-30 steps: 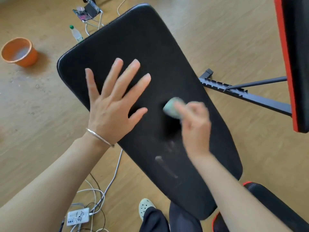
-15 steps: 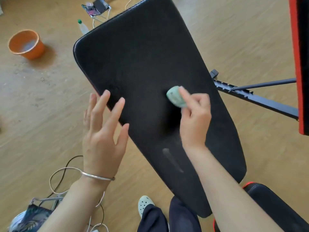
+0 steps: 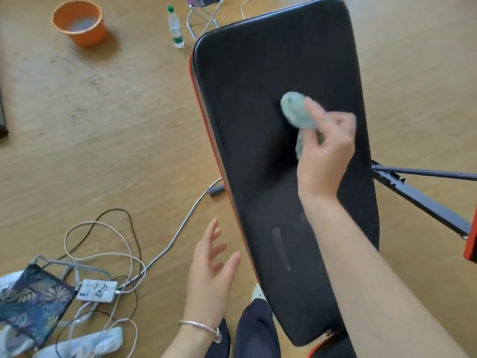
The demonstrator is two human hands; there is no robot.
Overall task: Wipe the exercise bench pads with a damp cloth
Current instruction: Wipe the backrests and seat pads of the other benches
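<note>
Wooden floor (image 3: 103, 112) surrounds the black bench pad (image 3: 258, 86), its long axis running away from me. My right hand (image 3: 325, 156) pinches the green cloth (image 3: 294, 109) at mid-pad; my left hand (image 3: 209, 280) hangs relaxed, empty, beside its near-left edge.

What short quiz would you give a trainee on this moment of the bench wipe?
1. True or false: the left hand lies flat on the bench pad.
2. The right hand grips: A) a green cloth, B) a brush, C) a spray can.
3. Is the pale streak on the bench pad nearer the person than the green cloth, or farther?
Key: 1 false, the left hand hovers beside the bench pad, over the floor; 2 A; 3 nearer.
</note>
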